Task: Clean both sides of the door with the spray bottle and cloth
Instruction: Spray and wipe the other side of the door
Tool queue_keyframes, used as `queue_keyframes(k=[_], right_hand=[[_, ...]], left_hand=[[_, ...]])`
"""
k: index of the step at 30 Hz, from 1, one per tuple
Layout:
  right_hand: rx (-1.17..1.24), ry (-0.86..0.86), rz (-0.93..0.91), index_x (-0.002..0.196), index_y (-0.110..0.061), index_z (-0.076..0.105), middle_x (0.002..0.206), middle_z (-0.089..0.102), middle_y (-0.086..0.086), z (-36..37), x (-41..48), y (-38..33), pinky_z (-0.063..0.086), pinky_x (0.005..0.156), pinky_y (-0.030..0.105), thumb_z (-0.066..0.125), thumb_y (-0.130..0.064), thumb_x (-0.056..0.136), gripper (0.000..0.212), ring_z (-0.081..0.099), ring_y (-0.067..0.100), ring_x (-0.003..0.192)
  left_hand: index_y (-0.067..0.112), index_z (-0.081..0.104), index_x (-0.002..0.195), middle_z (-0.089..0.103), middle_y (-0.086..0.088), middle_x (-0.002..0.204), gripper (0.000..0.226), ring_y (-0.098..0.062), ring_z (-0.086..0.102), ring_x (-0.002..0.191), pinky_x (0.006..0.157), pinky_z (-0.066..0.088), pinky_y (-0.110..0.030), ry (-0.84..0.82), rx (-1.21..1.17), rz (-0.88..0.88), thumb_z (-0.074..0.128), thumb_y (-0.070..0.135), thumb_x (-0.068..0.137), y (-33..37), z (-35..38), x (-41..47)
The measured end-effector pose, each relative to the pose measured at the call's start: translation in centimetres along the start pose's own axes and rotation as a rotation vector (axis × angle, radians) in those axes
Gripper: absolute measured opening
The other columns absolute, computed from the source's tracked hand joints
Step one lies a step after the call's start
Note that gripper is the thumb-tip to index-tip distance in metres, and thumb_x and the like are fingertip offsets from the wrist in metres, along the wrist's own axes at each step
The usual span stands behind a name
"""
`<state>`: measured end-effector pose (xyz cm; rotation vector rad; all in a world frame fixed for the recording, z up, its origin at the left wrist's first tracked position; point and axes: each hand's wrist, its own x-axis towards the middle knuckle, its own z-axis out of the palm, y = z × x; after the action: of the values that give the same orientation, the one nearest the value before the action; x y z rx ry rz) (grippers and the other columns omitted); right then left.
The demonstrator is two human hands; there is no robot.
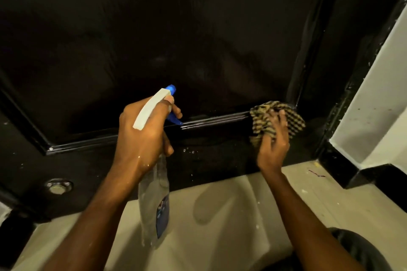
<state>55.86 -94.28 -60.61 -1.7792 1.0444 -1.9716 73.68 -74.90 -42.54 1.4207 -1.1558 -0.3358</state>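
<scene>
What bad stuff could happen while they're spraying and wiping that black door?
1. The left hand looks wet where it grips the spray bottle, so the bottle might slip and drop.
2. Droplets sit low on the door, just above the pale floor; runoff could make the floor slippery.
3. The right hand holds the cloth at the panel's corner, off to the side of the nozzle, so fresh spray might streak before it's wiped.

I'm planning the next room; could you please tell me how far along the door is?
Done: the door panel already looks glossy. In hand: left hand grips the spray bottle, right hand holds the cloth against the lower moulding. Left: white specks on the bottom rail, plus the unseen other side.
</scene>
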Motion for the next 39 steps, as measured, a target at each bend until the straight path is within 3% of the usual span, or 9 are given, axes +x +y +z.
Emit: queue_keyframes(k=[5, 8, 11, 14, 24, 32, 35, 37, 39], right_hand=[[0.311, 0.255, 0.380, 0.135, -0.028, 0.049, 0.153, 0.042, -0.003, 0.4, 1.9, -1.5, 0.030, 0.115, 0.016, 0.040, -0.013, 0.094, 0.044, 0.039, 0.004, 0.140], [0.431, 0.318, 0.574, 0.136, -0.021, 0.057, 0.145, 0.053, 0.004, -0.1, 2.2, -2.7, 0.040, 0.113, 0.025, 0.046, -0.016, 0.094, 0.043, 0.051, 0.016, 0.135], [0.694, 0.374, 0.779, 0.091, -0.013, 0.066, 0.081, 0.066, 0.002, -2.1, 3.3, -3.7, 0.054, 0.068, 0.028, 0.053, -0.025, 0.084, 0.019, 0.066, 0.014, 0.073], [0.984, 0.468, 0.924, 0.078, -0.014, 0.061, 0.060, 0.061, -0.002, -4.6, 4.2, -4.2, 0.048, 0.055, 0.020, 0.046, -0.026, 0.098, 0.027, 0.061, 0.012, 0.055], [0.995, 0.569, 1.038, 0.099, -0.015, 0.066, 0.092, 0.066, 0.004, -9.0, 3.5, -0.3, 0.048, 0.089, 0.029, 0.046, -0.043, 0.093, 0.034, 0.064, 0.019, 0.089], [0.971, 0.529, 0.879, 0.081, -0.017, 0.059, 0.062, 0.060, -0.004, -5.9, 4.3, -1.2, 0.050, 0.058, 0.021, 0.049, -0.034, 0.098, 0.026, 0.061, 0.010, 0.059], [0.646, 0.352, 0.748, 0.107, -0.010, 0.066, 0.094, 0.065, -0.001, -2.2, 4.6, -1.2, 0.054, 0.085, 0.032, 0.065, -0.042, 0.085, 0.039, 0.062, 0.015, 0.089], [0.252, 0.187, 0.575, 0.158, -0.025, 0.028, 0.155, 0.033, -0.007, 0.0, 3.4, -1.4, 0.019, 0.124, 0.043, 0.056, -0.040, 0.090, 0.076, 0.028, 0.013, 0.145], [0.046, 0.184, 0.460, 0.152, -0.043, -0.001, 0.162, 0.000, -0.014, 1.3, 2.4, -1.2, -0.003, 0.124, 0.041, 0.044, -0.042, 0.089, 0.078, -0.003, 0.007, 0.152]], left_hand=[[0.008, 0.067, 0.089, 0.071, -0.005, 0.090, 0.032, -0.030, 0.053, 0.039, 0.039, 0.046, -0.030, -0.025, -0.028, 0.009, 0.046, 0.028, 0.103, -0.1, 0.3, -0.5], [0.011, 0.068, 0.087, 0.071, -0.006, 0.086, 0.031, -0.026, 0.054, 0.038, 0.039, 0.047, -0.031, -0.041, -0.020, 0.022, 0.049, 0.032, 0.101, 0.0, 0.3, -0.8], [0.010, 0.068, 0.084, 0.069, -0.006, 0.074, 0.031, -0.015, 0.051, 0.035, 0.039, 0.045, -0.031, -0.088, -0.002, -0.029, 0.051, 0.030, 0.100, 0.2, 1.6, -0.6], [0.011, 0.068, 0.078, 0.070, -0.013, 0.075, 0.034, -0.013, 0.049, 0.034, 0.037, 0.043, -0.029, -0.171, -0.019, -0.075, 0.055, 0.040, 0.091, 0.4, 3.9, -0.6], [0.017, 0.065, 0.079, 0.065, -0.003, 0.069, 0.036, -0.018, 0.064, 0.061, 0.056, 0.057, -0.042, -0.374, 0.255, -0.037, 0.055, 0.050, 0.090, -2.2, 11.6, -0.9], [0.014, 0.060, 0.070, 0.061, 0.000, 0.063, 0.041, -0.017, 0.062, 0.057, 0.052, 0.051, -0.032, -0.435, 0.393, -0.137, 0.054, 0.048, 0.092, -4.6, 12.9, -0.7], [0.017, 0.062, 0.073, 0.062, 0.002, 0.065, 0.036, -0.016, 0.061, 0.059, 0.053, 0.053, -0.036, -0.375, 0.345, -0.130, 0.054, 0.046, 0.093, -4.9, 11.8, -0.5], [0.017, 0.064, 0.074, 0.063, 0.000, 0.066, 0.035, -0.021, 0.063, 0.062, 0.055, 0.055, -0.041, -0.324, 0.302, -0.100, 0.054, 0.044, 0.093, -4.8, 11.2, -0.5], [0.015, 0.065, 0.075, 0.064, -0.004, 0.066, 0.033, -0.025, 0.062, 0.061, 0.053, 0.053, -0.043, -0.281, 0.247, -0.078, 0.055, 0.042, 0.092, -4.6, 10.7, -0.6]])
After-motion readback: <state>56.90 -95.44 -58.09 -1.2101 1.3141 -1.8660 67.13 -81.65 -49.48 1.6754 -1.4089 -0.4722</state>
